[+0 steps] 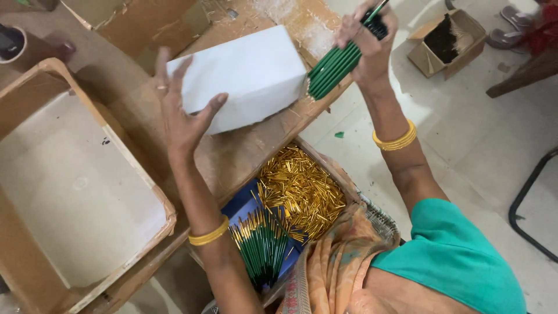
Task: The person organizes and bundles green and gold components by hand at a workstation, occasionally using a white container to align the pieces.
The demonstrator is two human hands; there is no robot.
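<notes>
My left hand (181, 107) grips the near left side of a white foam block (244, 75) that rests on the brown wooden table (244, 151). My right hand (367, 42) is closed around a bundle of thin green sticks (331, 68), whose lower ends press against the block's right end. On my lap a box (325, 168) holds a heap of small gold caps (302, 189) and several green sticks with gold tips (261, 247). Both wrists carry gold bangles.
A large shallow cardboard tray (75, 186) with a pale bottom lies on the table's left. Another cardboard piece (139, 20) lies at the table's far side. On the tiled floor stand a small open carton (447, 40) of dark material, sandals (511, 26) and a black metal frame (532, 197).
</notes>
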